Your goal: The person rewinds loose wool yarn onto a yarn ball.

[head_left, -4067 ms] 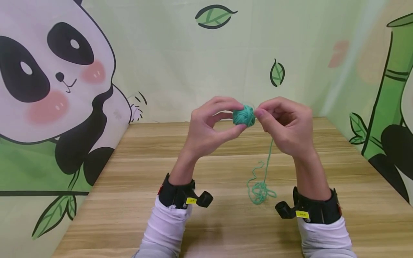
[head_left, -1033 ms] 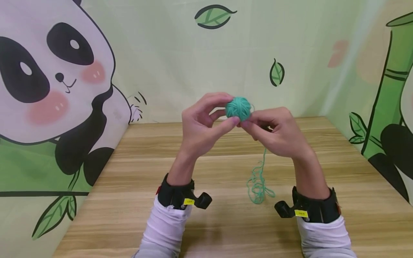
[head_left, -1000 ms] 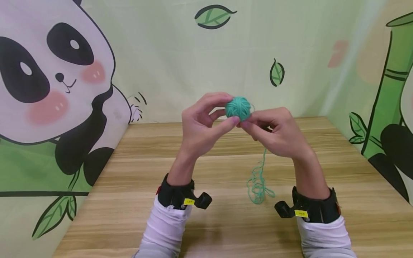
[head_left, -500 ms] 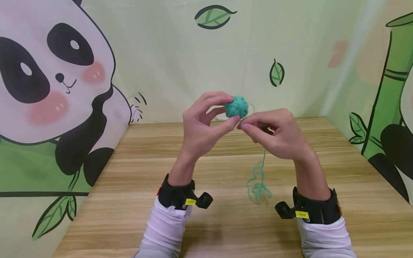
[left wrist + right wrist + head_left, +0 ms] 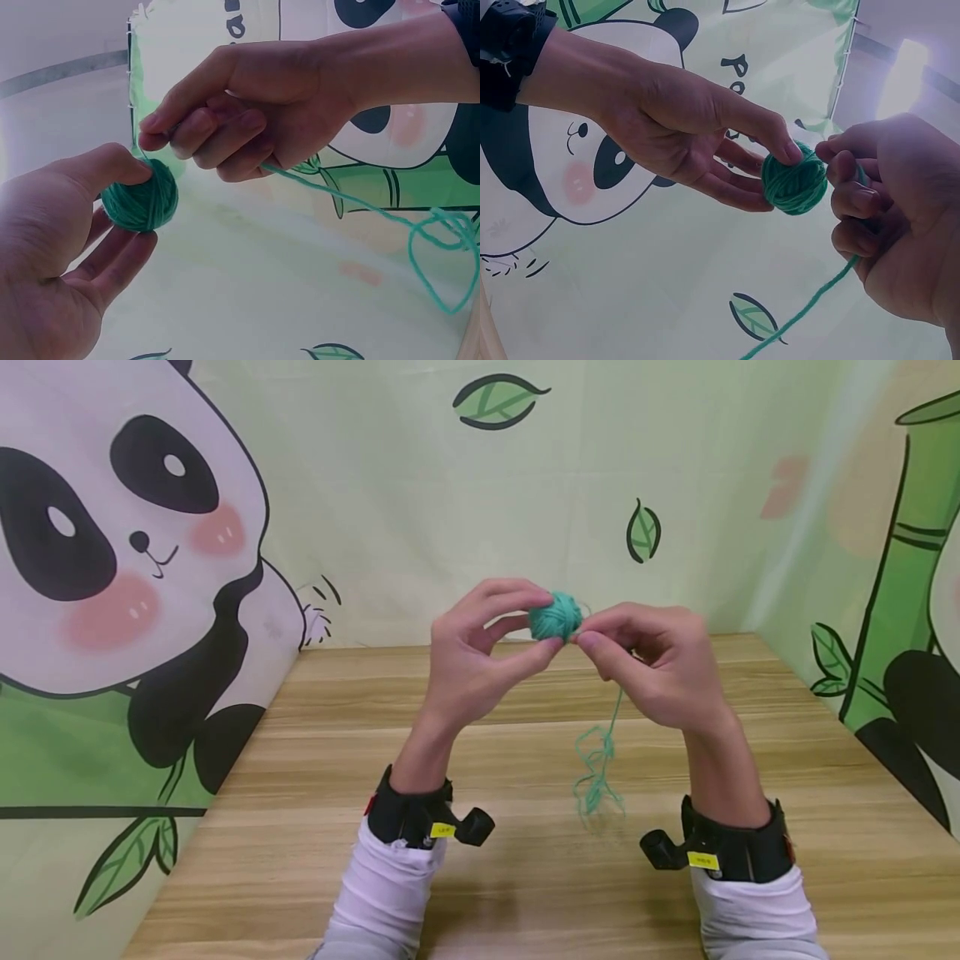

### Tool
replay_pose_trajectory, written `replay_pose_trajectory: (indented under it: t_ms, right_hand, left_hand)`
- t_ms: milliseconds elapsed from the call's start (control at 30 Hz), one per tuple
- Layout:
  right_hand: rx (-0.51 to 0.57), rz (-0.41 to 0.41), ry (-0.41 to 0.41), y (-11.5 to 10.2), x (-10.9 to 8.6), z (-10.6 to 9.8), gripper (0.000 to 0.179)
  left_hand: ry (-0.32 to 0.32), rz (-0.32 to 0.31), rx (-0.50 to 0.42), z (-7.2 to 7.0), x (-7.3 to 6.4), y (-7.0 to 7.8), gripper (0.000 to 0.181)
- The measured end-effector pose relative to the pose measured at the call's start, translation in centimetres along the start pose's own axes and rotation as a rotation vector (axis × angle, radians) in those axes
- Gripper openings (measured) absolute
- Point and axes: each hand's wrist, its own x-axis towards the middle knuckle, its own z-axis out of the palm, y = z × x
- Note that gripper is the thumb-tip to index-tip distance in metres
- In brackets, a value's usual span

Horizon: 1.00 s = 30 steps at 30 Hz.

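Risk: the loose yarn [image 5: 595,797] could snarl if I pull too fast; should my left grip [image 5: 476,652] slacken, the ball [image 5: 555,618] could drop. Ball sits pinched at that grip's tips, above the desk [image 5: 300,860]; right grip [image 5: 663,664] pinches yarn just beside it.

- A pale green backdrop [image 5: 390,502] rises behind a wood-grain table [image 5: 300,827].
- Its print shows a large panda [image 5: 195,568] at left, bamboo [image 5: 921,502] at right — two outlined leaves [image 5: 495,403] between.
- Beyond the backdrop's edge, a bright light [image 5: 906,75] glows.
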Motion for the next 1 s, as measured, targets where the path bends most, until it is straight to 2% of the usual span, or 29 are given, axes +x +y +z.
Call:
replay_pose_trajectory:
  t_ms: [267, 533, 700, 900, 1000]
  right_hand:
    - [0.039, -0.014, 0.087, -0.2, 0.1, 0.2, 0.034]
    - [0.067, -0.041, 0.126, -0.1, 0.2, 0.1, 0.028]
    - [0.065, -0.046, 0.159, 0.0, 0.2, 0.0, 0.032]
    - [0.036, -0.049, 0.177, 0.2, 0.3, -0.1, 0.041]
    - [0.031, -0.052, 0.179, 0.3, 0.3, -0.1, 0.043]
  left_hand:
    - [-0.048, -0.002, -0.001, 0.0, 0.0, 0.1, 0.035]
    - [-0.144, -0.022, -0.041, 0.1, 0.0, 0.1, 0.035]
    - [-0.211, -0.022, -0.092, 0.0, -0.2, -0.4, 0.037]
    - [-0.292, -0.02, -0.197, -0.2, -0.5, -1.7, 0.04]
    - [-0.315, -0.025, -0.244, -0.2, -0.6, -1.8, 0.041]
